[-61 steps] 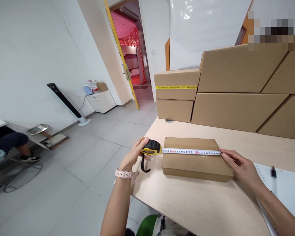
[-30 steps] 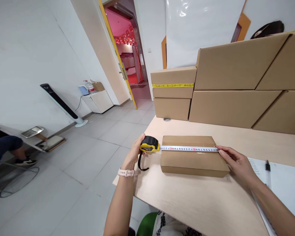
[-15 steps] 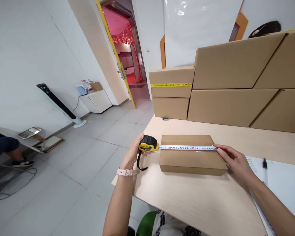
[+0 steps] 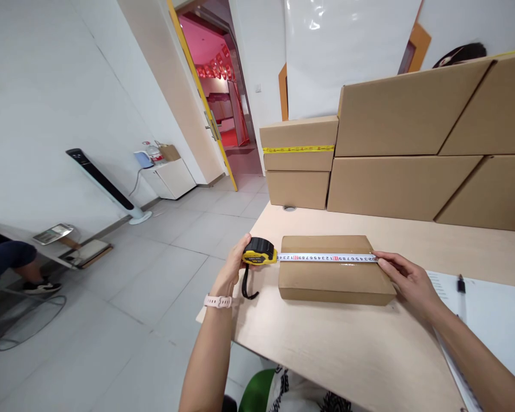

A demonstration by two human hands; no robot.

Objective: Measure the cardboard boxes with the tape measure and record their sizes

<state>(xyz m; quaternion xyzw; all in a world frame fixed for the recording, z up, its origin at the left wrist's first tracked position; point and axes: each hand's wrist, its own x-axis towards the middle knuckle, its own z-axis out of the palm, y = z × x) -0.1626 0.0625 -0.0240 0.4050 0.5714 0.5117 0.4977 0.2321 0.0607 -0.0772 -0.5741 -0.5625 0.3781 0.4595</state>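
Observation:
A flat brown cardboard box (image 4: 332,280) lies on the light wooden table (image 4: 347,343). My left hand (image 4: 234,268) grips the yellow-and-black tape measure case (image 4: 260,252) just left of the box. The white tape blade (image 4: 326,258) runs across the box top to its right edge. There my right hand (image 4: 405,277) pinches the blade's end against the box. A pale watch sits on my left wrist.
Large cardboard boxes (image 4: 403,154) are stacked along the table's far side, one with yellow tape round it (image 4: 298,149). A white sheet (image 4: 489,326) with a pen (image 4: 460,282) lies at right. A tower fan (image 4: 105,186), a cabinet and a seated person's legs (image 4: 12,260) are at left.
The view has shifted slightly. Both hands and the stretched tape keep their places on the box.

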